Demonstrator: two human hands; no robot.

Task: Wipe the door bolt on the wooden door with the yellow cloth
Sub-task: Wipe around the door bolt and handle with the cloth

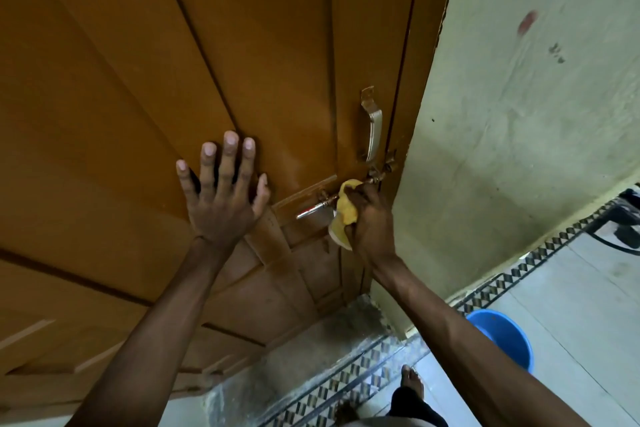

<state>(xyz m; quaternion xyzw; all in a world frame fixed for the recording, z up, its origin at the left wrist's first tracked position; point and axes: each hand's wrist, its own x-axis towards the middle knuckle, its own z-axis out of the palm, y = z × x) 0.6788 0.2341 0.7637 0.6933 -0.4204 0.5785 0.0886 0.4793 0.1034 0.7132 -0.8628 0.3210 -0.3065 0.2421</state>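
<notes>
The brown wooden door (138,97) fills the left and middle of the view. Its metal door bolt (317,206) runs across the door near the right edge, below a metal pull handle (373,128). My right hand (372,218) is shut on the yellow cloth (344,210), which is bunched and pressed against the middle of the bolt, hiding that part of the rod. The bolt's shiny lever end sticks out to the left of the cloth. My left hand (223,191) lies flat on the door, fingers spread, to the left of the bolt.
A pale green wall (536,114) stands right of the door frame. A blue bucket (502,336) sits on the tiled floor at the lower right. My bare foot (412,381) shows on the patterned tile border below. Dark cables lie at the far right.
</notes>
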